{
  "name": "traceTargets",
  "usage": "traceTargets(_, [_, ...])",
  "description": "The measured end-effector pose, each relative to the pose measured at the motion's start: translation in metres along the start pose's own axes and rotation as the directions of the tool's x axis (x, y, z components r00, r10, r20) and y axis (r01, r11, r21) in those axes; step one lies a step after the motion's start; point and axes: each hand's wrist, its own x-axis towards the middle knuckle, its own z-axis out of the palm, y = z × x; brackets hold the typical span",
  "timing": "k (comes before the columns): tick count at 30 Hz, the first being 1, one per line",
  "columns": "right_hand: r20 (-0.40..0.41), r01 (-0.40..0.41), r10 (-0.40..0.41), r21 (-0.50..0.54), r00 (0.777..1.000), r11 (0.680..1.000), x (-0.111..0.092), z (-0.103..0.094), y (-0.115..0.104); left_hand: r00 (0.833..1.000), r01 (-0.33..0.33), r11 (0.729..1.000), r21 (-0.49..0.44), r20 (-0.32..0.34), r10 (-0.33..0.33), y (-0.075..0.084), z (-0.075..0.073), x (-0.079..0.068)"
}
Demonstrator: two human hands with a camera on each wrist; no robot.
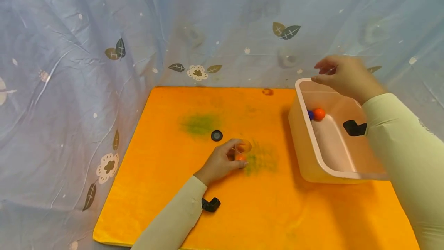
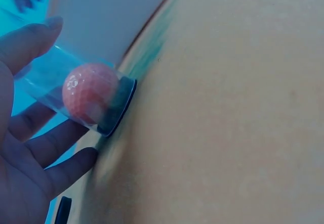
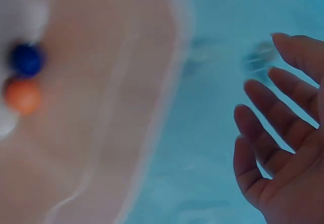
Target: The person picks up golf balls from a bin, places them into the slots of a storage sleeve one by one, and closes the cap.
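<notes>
At table (image 1: 166, 157), gripping clear cup (image 2: 54, 77), ball (image 2: 90, 95) inside, in curled left fingers (image 2: 56, 142); with right fingers (image 3: 273, 108) half-open, empty; might spill if tilted.

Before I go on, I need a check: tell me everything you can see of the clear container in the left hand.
The clear container looks like see-through plastic, roughly cylindrical, with a dark end piece. An orange ball sits inside, near that end. The left hand grips its sides, and the dark end faces down toward the orange mat; whether it touches is unclear.
</notes>
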Motion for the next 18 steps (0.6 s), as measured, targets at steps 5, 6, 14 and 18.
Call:
traceTargets(5, [0.213,-0.057,0.087,-0.146,0.973,0.988,0.012,0.024,0.054,1.000,-0.013,1.000,-0.002,0.011,0.013,0.000,-0.001,-0.002])
traceTargets(6, [0.232,-0.047,0.091,-0.188,0.968,0.981,0.013,0.027,0.063,1.000,-0.019,1.000,-0.006,0.014,0.019,0.000,-0.001,-0.002])
traceTargets(14, [0.238,0.068,0.002,-0.284,0.971,0.957,0.018,0.060,0.108,0.999,-0.045,0.999,-0.001,0.013,0.045,0.001,-0.002,-0.001])
traceTargets(18, [0.308,0.050,0.001,-0.157,0.951,0.986,0.019,0.080,0.119,0.999,-0.047,0.999,0.004,0.016,0.047,0.000,-0.003,-0.001])
